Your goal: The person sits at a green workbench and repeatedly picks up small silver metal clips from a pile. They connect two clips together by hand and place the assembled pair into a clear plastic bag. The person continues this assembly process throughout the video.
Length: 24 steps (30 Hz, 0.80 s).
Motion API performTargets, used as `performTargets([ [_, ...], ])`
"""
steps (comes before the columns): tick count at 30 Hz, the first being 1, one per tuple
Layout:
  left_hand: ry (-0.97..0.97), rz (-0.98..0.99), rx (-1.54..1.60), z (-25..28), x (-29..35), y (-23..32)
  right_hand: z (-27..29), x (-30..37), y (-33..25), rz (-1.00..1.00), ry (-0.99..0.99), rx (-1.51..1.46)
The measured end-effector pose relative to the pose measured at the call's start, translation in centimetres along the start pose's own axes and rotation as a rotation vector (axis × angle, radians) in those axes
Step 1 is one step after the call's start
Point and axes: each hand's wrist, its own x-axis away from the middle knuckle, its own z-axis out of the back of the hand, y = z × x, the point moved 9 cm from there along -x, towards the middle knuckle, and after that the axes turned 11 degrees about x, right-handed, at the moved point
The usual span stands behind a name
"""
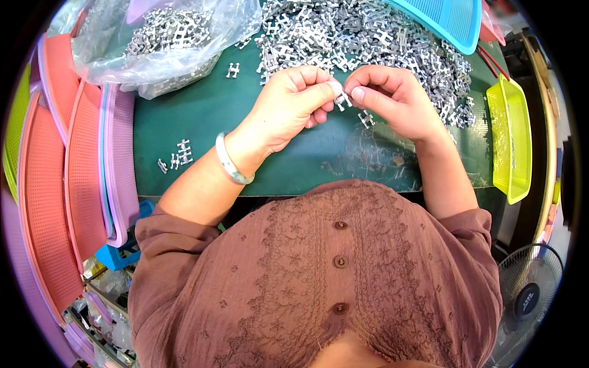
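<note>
My left hand (294,98), with a pale bangle (227,158) on its wrist, pinches a small silvery metal part (342,102) between thumb and fingers. Close against the part's right side, the thumb and forefinger of my right hand (392,98) are pressed together. What they grip, if anything, is hidden. Another loose metal piece (365,119) lies on the green tabletop (294,162) just below my right fingers. Beyond both hands spreads a large heap of similar metal parts (368,37).
A clear plastic bag (165,49) of parts stands at the far left. A few pieces (175,159) lie at the table's left. Stacked pink and purple baskets (86,153) line the left side. At right are a yellow basket (510,138), a blue basket (445,24) and a fan (526,300).
</note>
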Motion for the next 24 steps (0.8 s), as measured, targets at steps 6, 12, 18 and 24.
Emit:
performTargets([
  [6, -0.036, 0.005, -0.022, -0.15, -0.06, -0.18, -0.17, 0.06, 0.8, -0.094, -0.004, -0.021],
  [12, -0.034, 0.005, -0.047, -0.24, 0.02, -0.15, -0.37, 0.13, 0.93, -0.105, -0.021, -0.01],
  [18, -0.036, 0.015, -0.075, -0.15, -0.02, -0.25, -0.39, 0.16, 0.76, -0.101, -0.016, 0.004],
  [24, -0.042, 0.008, -0.072, -0.15, -0.09, -0.39, -0.5, 0.16, 0.71, -0.096, -0.026, -0.014],
])
